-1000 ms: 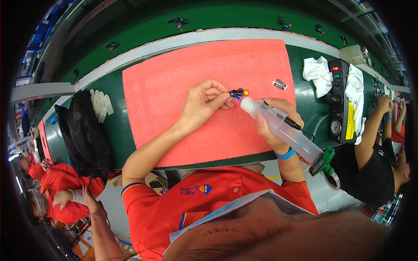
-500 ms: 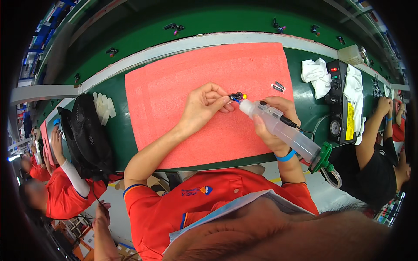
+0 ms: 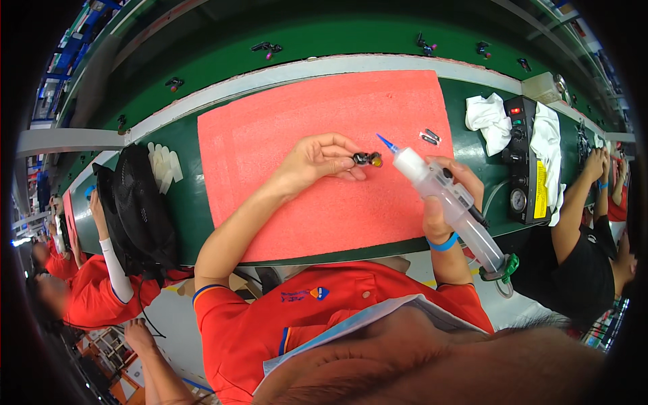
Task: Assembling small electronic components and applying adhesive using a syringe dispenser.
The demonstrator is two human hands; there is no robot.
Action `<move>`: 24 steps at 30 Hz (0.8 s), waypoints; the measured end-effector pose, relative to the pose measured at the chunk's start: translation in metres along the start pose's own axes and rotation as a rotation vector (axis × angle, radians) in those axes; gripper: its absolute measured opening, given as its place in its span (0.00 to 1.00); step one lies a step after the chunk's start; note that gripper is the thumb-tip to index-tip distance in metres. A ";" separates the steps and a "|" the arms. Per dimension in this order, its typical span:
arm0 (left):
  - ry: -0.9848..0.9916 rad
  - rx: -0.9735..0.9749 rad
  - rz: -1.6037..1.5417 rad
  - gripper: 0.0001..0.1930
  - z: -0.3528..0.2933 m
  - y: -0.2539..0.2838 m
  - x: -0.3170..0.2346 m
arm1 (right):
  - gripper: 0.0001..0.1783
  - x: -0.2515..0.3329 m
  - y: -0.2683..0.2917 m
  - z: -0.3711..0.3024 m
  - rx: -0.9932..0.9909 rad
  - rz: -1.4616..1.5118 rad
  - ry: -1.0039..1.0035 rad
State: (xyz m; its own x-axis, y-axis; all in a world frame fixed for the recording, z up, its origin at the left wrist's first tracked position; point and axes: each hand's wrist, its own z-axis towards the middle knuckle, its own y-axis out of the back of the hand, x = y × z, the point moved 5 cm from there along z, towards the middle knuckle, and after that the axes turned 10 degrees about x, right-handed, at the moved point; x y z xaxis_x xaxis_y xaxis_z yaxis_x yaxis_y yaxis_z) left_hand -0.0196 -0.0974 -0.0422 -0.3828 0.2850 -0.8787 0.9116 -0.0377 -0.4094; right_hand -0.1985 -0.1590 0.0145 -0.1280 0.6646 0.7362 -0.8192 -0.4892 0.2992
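Presently the left hand [image 3: 317, 162] is pinching a small black part with an amber tip [image 3: 368, 159] between thumb and fingertips, holding it just above the red foam mat [image 3: 283, 135], near the mat's middle. Just beside it, the right hand [image 3: 449, 196] is clenching round a clear dispensing syringe [image 3: 449, 202], its blue needle tip [image 3: 385, 142] aiming at the part but sitting slightly apart from it. This looks like the dispensing step; the next move likely calls for bringing the needle squarely onto the part while holding the part steady. Toward the surface's right edge, two small metal clips [image 3: 429, 137] are lying.
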 end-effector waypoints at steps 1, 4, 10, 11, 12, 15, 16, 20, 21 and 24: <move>0.013 0.069 -0.015 0.08 0.001 -0.002 -0.001 | 0.25 0.000 0.001 0.000 -0.018 0.025 -0.041; -0.041 0.033 0.072 0.09 0.003 0.004 0.002 | 0.26 -0.001 0.002 0.000 -0.046 0.077 -0.126; -0.027 -0.010 0.079 0.08 0.004 0.006 0.000 | 0.28 -0.002 -0.003 0.001 0.073 -0.030 -0.091; -0.035 0.012 0.055 0.08 0.003 0.004 -0.001 | 0.28 -0.003 -0.003 0.000 0.050 -0.024 -0.077; -0.045 0.031 0.032 0.08 0.001 0.004 -0.002 | 0.28 -0.004 -0.004 -0.001 0.054 -0.022 -0.074; -0.064 0.069 0.020 0.08 -0.001 0.004 -0.007 | 0.28 -0.006 0.004 -0.004 -0.100 -0.016 -0.075; -0.071 0.091 0.031 0.08 0.000 0.005 -0.009 | 0.28 -0.006 0.003 -0.004 -0.096 -0.014 -0.073; -0.065 0.066 0.066 0.08 0.001 0.006 -0.004 | 0.28 -0.003 0.005 -0.003 -0.139 0.013 -0.057; -0.057 0.042 0.079 0.08 0.001 0.006 -0.002 | 0.25 -0.001 0.003 -0.002 -0.087 0.047 -0.041; -0.025 -0.025 0.157 0.08 0.001 0.009 -0.001 | 0.22 0.000 0.000 0.001 0.014 0.117 -0.014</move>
State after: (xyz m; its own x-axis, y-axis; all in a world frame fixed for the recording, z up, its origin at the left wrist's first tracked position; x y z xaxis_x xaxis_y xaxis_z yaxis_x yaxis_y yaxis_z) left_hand -0.0114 -0.0993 -0.0456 -0.2384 0.2541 -0.9374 0.9639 -0.0556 -0.2602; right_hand -0.1979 -0.1592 0.0146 -0.2147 0.5947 0.7748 -0.7910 -0.5712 0.2192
